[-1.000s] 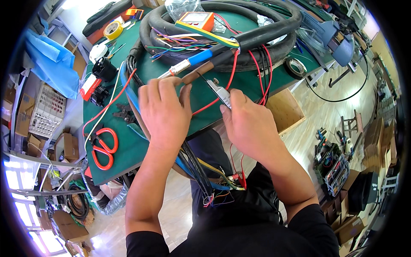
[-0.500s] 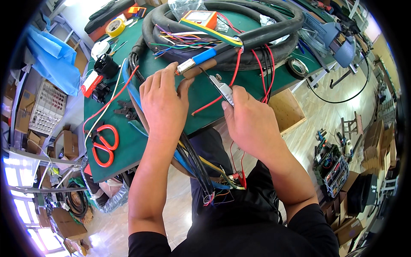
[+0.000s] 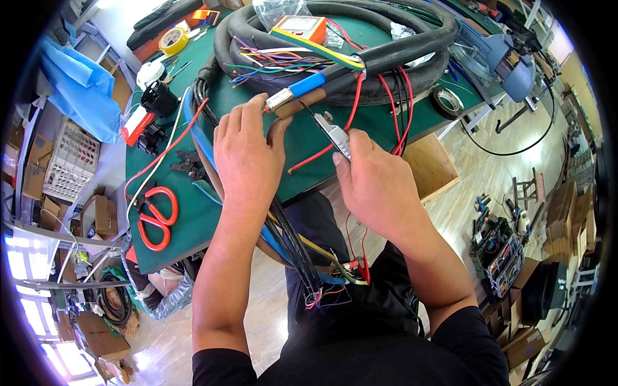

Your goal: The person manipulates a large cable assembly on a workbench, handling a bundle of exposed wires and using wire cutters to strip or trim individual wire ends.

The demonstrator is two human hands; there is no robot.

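Note:
My left hand (image 3: 248, 154) is closed about the end of a thick brown wire (image 3: 310, 98), its thumb and fingertips pinching there. Just beside those fingers lies a thick blue wire (image 3: 308, 84) with a bare metal section (image 3: 279, 98) at its end. Both wires come out of a heavy black cable (image 3: 386, 55). In my right hand (image 3: 380, 183) is a utility knife (image 3: 334, 136) with a grey metal body. Its dark, narrow blade points up and left, with the tip at the brown wire's near side. Whether the blade has cut in cannot be seen.
The green table (image 3: 309, 145) bears red-handled scissors (image 3: 158, 219), dark pliers (image 3: 188, 166), black tape (image 3: 447, 101), yellow tape (image 3: 172, 41) and an orange meter (image 3: 301, 29). Loose red wires (image 3: 356, 103) hang near my right hand. A wooden box (image 3: 432, 166) stands below the table edge.
My left hand has shifted very slightly to the right. The knife and the wires look almost the same as before.

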